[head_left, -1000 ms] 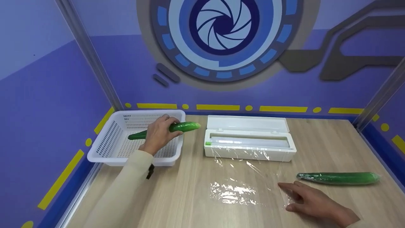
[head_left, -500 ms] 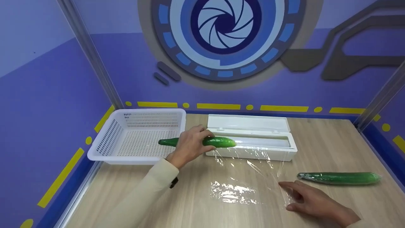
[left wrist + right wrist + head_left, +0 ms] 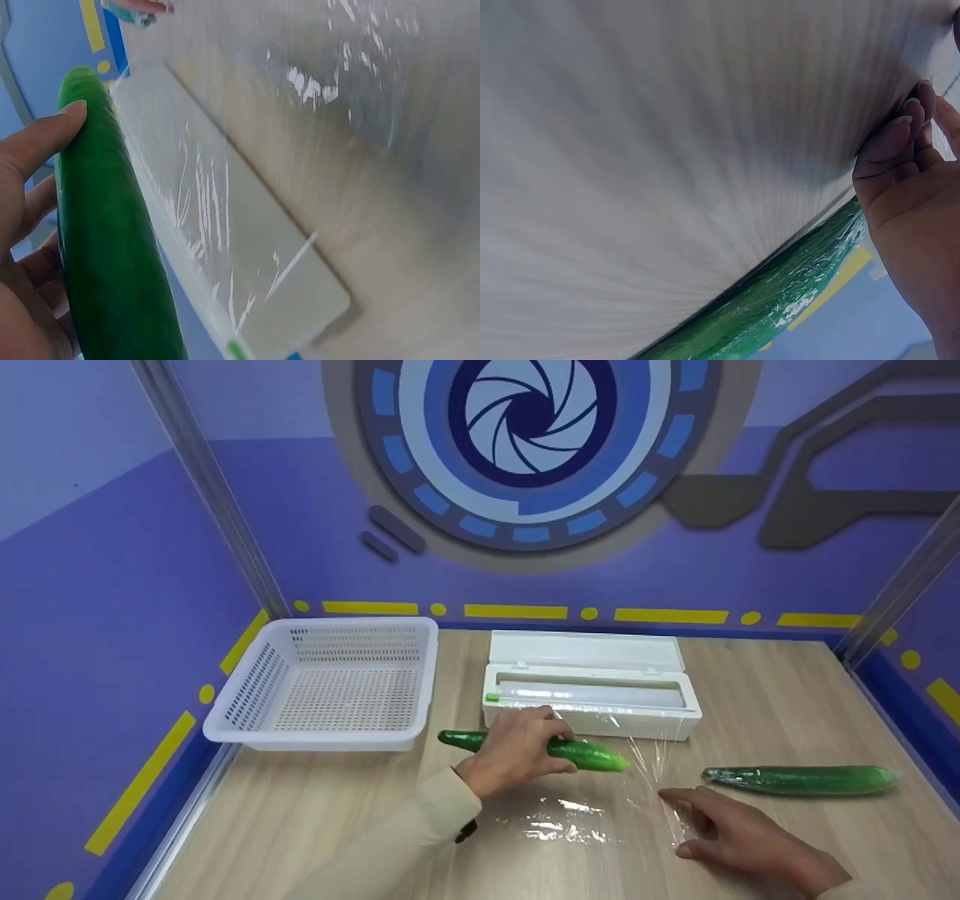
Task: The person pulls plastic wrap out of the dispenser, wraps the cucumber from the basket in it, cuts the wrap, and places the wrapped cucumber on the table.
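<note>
My left hand [image 3: 521, 750] holds a green cucumber [image 3: 589, 754] between thumb and fingers, over the clear plastic wrap [image 3: 566, 829]. Its pale end points right; in the left wrist view the cucumber [image 3: 112, 225] runs along the palm, thumb near its tip. My right hand [image 3: 739, 836] holds the free right edge of the wrap by its fingers, and creases in the film gather at the index fingertip. From there the film runs back to the roll [image 3: 592, 694] in a white dispenser box [image 3: 600, 725], whose lid stands open behind.
A second cucumber [image 3: 802, 781], covered in film, lies on the wooden table [image 3: 360, 825] just beyond my right hand. At the left stands a white perforated basket [image 3: 322, 740] with nothing in it. Purple walls [image 3: 97, 585] close in the back and sides.
My left hand has lifted the cucumber out of the basket and carried it right and toward me, past the dispenser's front, over the wrap. The right hand stays in place.
</note>
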A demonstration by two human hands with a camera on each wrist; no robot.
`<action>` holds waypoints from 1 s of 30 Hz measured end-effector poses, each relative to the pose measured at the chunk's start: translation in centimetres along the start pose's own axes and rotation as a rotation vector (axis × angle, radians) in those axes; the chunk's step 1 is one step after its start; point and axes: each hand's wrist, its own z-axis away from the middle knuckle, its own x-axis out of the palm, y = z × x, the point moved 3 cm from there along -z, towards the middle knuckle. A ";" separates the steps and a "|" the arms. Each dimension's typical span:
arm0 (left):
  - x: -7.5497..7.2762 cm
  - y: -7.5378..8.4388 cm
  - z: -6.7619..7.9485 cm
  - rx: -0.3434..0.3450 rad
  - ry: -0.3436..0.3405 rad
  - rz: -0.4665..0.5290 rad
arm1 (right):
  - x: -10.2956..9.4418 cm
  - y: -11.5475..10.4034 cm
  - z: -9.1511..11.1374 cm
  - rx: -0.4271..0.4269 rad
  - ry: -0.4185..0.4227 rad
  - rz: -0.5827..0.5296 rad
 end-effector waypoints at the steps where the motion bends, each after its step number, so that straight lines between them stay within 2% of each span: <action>1: 0.5 0.2 0.0 0.008 -0.001 -0.002 | 0.0 0.0 0.0 0.000 0.001 0.002; 6: 2.7 1.4 -0.2 0.025 -0.019 0.015 | -0.1 -0.1 -0.1 -0.014 0.020 0.018; 11: 4.4 2.6 -0.6 0.014 -0.052 0.053 | -0.1 0.0 0.0 -0.029 0.047 0.035; 18: 6.7 3.6 -1.2 -0.009 -0.095 0.095 | 0.1 0.1 -0.2 -0.017 0.036 0.009; 30: 9.3 5.1 -1.7 -0.019 -0.124 0.121 | 0.3 0.4 0.1 -0.082 0.046 -0.020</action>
